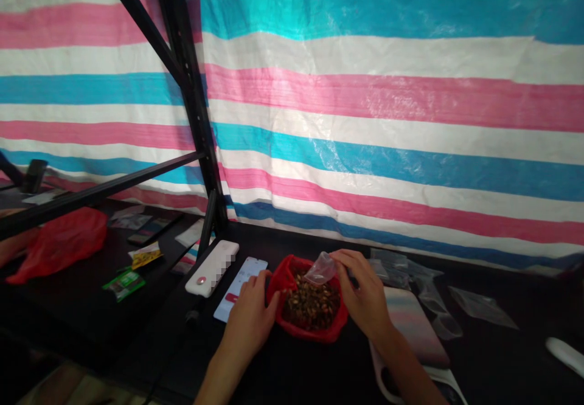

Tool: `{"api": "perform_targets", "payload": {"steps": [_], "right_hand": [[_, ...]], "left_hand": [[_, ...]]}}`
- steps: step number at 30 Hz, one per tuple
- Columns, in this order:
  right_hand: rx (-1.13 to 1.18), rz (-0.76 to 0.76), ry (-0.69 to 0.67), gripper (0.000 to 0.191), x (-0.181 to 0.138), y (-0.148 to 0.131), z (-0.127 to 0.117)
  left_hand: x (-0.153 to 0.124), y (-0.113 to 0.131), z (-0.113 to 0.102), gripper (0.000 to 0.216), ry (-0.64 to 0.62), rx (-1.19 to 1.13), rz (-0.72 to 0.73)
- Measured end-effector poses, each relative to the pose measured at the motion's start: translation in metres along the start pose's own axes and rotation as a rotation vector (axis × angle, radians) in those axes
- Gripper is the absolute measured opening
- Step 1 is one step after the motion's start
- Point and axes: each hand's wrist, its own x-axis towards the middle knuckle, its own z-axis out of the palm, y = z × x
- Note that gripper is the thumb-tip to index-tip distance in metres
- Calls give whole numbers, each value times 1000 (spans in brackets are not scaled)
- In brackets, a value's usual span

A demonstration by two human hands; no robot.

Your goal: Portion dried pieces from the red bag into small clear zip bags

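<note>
A red plastic bag (338, 326) stands with its mouth spread wide on the black table, filled with small brown and tan bits (310, 308) like seeds or dried pieces. At its left rim, my left hand (250, 308) has the edge of the bag between thumb and fingers. My right hand (362, 289) pinches a small clear plastic bag (320, 268) over the far side of the contents. The clear bag looks empty and its lower edge hangs above the bits. Its held end is hidden by my fingers.
Left of the red bag lie a lit phone (249, 274) and a white power bank (214, 268). Clear bags (481, 306) and a shiny flat device (415, 323) lie right. A black metal frame (194, 107) rises at left; beyond it are snack packets (125, 283) and another person's red bag (68, 241).
</note>
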Motion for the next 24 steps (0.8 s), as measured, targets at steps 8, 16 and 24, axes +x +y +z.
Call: {"api": "perform_targets", "payload": {"steps": [8,16,24], "right_hand": [[-15,-21,14,27,-1,-1,1],[-12,-34,47,28,-2,-4,1],[32,-68,11,30,-5,-17,6]], "left_hand": [[3,16,-5,23,31,-261,33],[-8,21,-3,23,71,-180,138],[-16,22,2,20,27,-317,158]]}}
